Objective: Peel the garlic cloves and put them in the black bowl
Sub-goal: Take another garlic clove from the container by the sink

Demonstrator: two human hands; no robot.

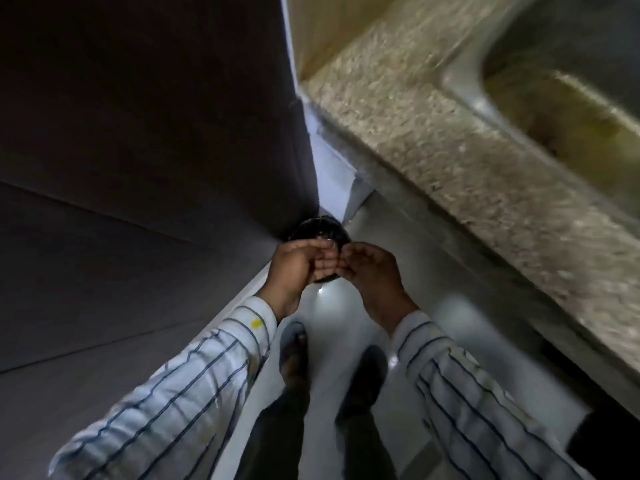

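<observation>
Fingertips of left hand [300,265] and right hand [374,273] touch over dark round container [319,226]; grasp unclear.

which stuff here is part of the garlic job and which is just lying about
Job: left hand and right hand, fingertips meeting over a dark round container on the floor. No garlic shows; whether that container is the black bowl is unclear.
Lying about: granite counter, sink, sandals, dark panel.
</observation>
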